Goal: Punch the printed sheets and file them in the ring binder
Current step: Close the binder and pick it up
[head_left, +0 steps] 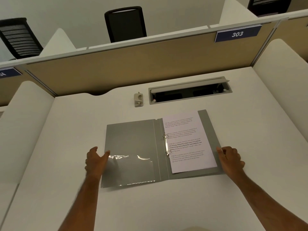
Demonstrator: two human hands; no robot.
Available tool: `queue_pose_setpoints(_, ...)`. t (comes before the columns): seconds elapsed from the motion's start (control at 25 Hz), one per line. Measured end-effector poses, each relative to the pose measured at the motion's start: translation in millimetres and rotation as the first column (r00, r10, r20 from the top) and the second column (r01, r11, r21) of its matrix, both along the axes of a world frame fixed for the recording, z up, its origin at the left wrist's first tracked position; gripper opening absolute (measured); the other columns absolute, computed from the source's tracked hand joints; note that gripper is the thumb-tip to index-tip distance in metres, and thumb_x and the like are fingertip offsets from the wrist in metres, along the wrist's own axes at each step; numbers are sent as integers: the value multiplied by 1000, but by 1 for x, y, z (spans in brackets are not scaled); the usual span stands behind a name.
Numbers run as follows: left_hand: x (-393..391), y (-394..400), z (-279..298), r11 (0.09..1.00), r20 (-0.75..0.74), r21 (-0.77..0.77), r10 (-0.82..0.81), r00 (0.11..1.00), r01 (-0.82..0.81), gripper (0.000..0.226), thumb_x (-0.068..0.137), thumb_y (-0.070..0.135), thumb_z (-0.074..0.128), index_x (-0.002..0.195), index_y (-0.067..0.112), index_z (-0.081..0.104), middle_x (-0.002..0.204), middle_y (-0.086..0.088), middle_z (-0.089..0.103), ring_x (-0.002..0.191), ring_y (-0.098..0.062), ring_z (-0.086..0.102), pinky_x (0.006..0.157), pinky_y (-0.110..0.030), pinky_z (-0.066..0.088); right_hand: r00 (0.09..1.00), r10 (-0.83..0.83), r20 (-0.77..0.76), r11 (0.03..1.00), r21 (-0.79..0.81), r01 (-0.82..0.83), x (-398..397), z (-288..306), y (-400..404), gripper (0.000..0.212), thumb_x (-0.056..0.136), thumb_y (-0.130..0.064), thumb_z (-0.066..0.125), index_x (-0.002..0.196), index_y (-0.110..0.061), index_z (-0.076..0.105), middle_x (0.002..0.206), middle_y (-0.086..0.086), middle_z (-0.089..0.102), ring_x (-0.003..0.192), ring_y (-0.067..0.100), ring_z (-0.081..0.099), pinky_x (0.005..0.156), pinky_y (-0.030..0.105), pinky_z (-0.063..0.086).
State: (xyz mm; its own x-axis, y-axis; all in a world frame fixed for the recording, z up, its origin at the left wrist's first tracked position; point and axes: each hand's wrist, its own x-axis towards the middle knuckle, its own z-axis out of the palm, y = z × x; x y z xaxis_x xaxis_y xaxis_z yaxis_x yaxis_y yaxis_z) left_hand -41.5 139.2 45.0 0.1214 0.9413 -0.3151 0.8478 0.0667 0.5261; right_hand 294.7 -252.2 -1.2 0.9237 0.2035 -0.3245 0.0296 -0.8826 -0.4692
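We find the grey plastic ring binder [150, 152] open at frame centre, printed white sheets [188, 140] on its rings; left hand [95, 161] pinches the left cover edge, right hand [230, 158] curls loosely, holding nothing, at the right edge.

Grey binder [131, 139], white printed sheets [188, 142]

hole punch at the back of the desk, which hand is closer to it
Left. The left hand grips the binder's left cover edge, below and somewhat left of the hole punch. The right hand is at the binder's right edge, farther off to the right.
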Motion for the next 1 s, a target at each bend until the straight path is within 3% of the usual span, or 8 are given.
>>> queue_pose_setpoints(0.12,-7,-4,-2,984,165,-156,107,980,-81,80,90,32,77,152,8,34,151,-18,46,136,-37,47,112,-48,40,1000,12,-25,1000,10,-12,-3,-3,-2,44,101,-50,41,111,-12,61,112,13,58,102,33,55,97,52,36)
queue_pose_setpoints(0.28,-5,-16,6,958,181,-261,173,968,-122,73,93,30,74,153,9,36,149,-18,50,136,-39,47,111,-46,39,999,-7,-43,993,117,12,-10,-2,-4,41,101,-49,41,112,-13,57,111,10,62,100,32,58,98,52,34)
queue_pose_setpoints(0.44,-9,-17,17,977,220,-201,113,969,-68,67,94,34,72,149,9,43,142,-17,57,128,-37,54,108,-48,45,997,20,-76,980,198,-5,-17,3,-8,37,102,-49,42,119,-16,49,111,4,63,102,33,60,104,51,28)
queue_pose_setpoints(0.56,-7,-19,35,993,255,-112,48,966,-20,53,94,34,70,140,13,54,123,-11,66,115,-32,64,96,-41,51,996,17,-91,970,245,6,-19,11,-6,36,102,-46,45,121,-16,46,112,4,63,103,34,61,106,52,33)
queue_pose_setpoints(0.72,5,-30,68,1000,379,1,-28,925,30,21,94,30,69,112,19,71,104,-1,70,101,-28,70,86,-43,58,994,-17,-112,935,350,55,-21,23,-6,34,102,-44,44,119,-15,48,113,10,65,101,36,61,91,49,49)
queue_pose_setpoints(0.88,31,-58,115,993,473,74,-113,874,88,19,100,29,63,111,16,72,106,5,71,93,-12,68,72,-24,52,990,-21,-137,904,419,77,-23,36,-4,32,104,-43,40,117,-15,50,105,9,64,96,34,59,78,38,44)
queue_pose_setpoints(1.0,53,-82,138,979,549,61,-197,812,197,26,104,37,55,114,23,74,107,9,77,95,-13,73,80,-32,59,984,-22,-175,883,459,101,-24,44,-4,35,104,-45,37,114,-14,50,101,10,63,97,34,60,77,37,43)
